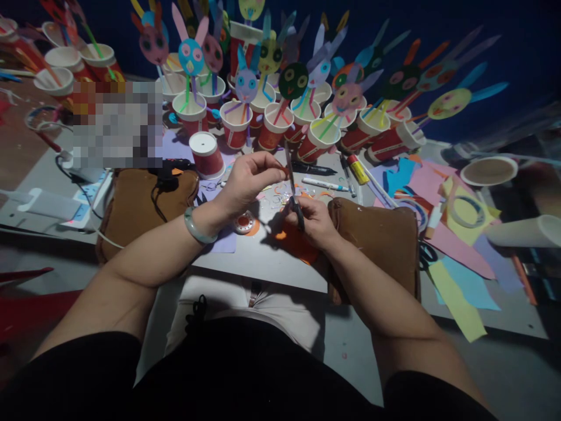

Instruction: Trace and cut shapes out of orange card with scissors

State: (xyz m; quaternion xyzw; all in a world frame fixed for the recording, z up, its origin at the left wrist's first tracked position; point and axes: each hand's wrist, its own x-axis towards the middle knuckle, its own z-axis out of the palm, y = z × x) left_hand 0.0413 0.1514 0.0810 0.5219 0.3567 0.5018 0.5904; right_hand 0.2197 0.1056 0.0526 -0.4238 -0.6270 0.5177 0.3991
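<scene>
Near the middle of the table, my left hand pinches a small dark orange-red piece between thumb and fingers. My right hand grips scissors by their dark handles, with the blades pointing up and away, close beside that piece. Whether the blades touch it cannot be made out. Below the hands lie orange paper and small paper scraps. A white ring-shaped item rests on the table to the left of the scissors. A pale bangle is on my left wrist.
Red and white cups with paper rabbit heads on straws crowd the back. An upturned cup stands nearer. Brown pads lie under my forearms. Pens, a glue stick, coloured paper and tape rolls lie around.
</scene>
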